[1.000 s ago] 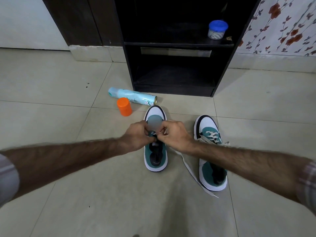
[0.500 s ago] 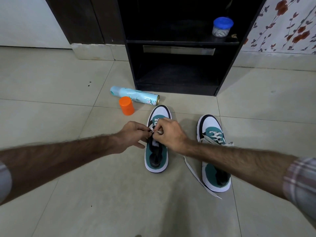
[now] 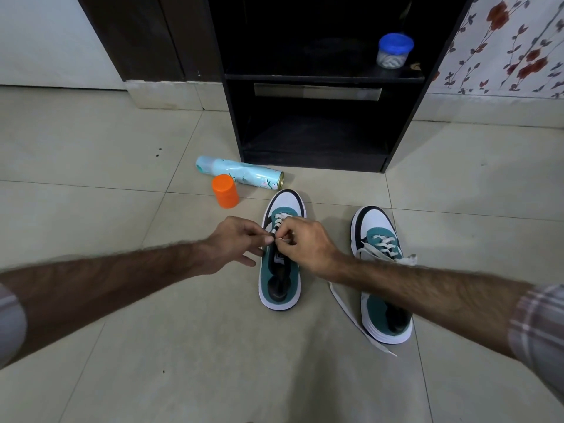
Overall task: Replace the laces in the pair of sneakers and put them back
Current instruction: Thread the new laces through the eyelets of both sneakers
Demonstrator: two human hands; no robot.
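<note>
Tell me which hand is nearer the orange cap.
Left. The left hand sits just below and right of the orange cap; the right hand is farther right, over the sneaker.

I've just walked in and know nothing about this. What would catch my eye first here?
Two bare arms reach to the middle of the floor, where the left hand and right hand pinch a white lace over the left sneaker, teal and white. The right sneaker stands beside it, its loose lace trailing on the tiles. Behind them lie a pale blue spray can and an orange cap, before a dark shelf holding a blue-lidded jar.
</note>
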